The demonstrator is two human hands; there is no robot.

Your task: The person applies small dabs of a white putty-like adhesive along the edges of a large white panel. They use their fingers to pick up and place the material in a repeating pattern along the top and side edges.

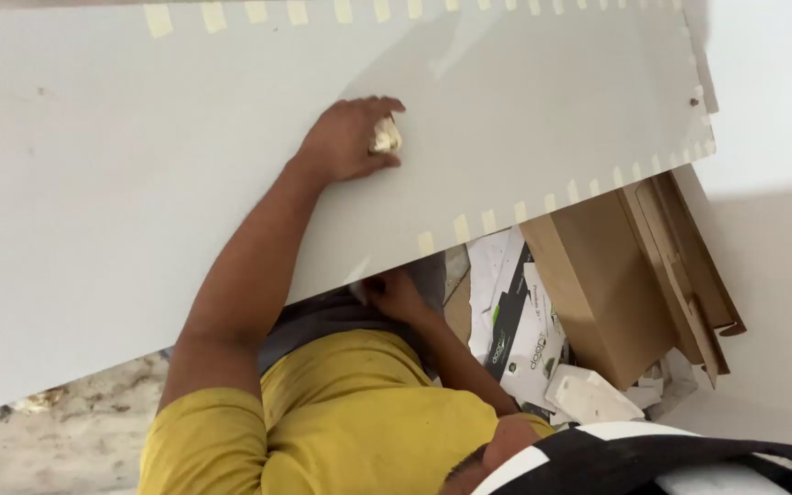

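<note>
My right hand (350, 139) is clamping the wad (385, 137), left hand (394, 295) gripping the white panel (121, 183)'s edge; I'm aiming for flat, even pressure.

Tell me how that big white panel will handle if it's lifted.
Probably stiff: the panel keeps straight edges though only one hand grips its lower edge. Likely heavy and awkward, since it spans most of the view. Its smooth, slightly glossy face may be slippery under the other hand, which presses a wad on it.

Bright, even daylight; soft shadow on wall (772, 275) at right; slight blur, mild glare on white panel (93, 183).
</note>
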